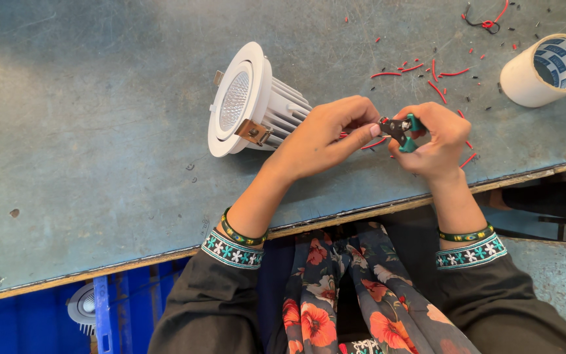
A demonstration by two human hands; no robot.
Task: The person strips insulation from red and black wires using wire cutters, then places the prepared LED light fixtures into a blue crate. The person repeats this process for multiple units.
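A white round recessed lamp [247, 98] with a finned heat sink and metal spring clip lies on its side on the worn blue-grey bench [99, 131]. Just right of it, my left hand [325, 134] pinches a thin red wire [375, 143] that comes from the lamp. My right hand [433, 141] grips small green-handled cutters [401, 129], whose dark jaws meet the wire at my left fingertips. The wire's run behind my left hand is hidden.
Red wire offcuts [437, 72] and dark bits lie scattered beyond my hands. A roll of pale tape [548, 69] stands at the right. A blue crate [47, 314] below the bench edge holds another white lamp [83, 307]. My lap is covered by floral cloth.
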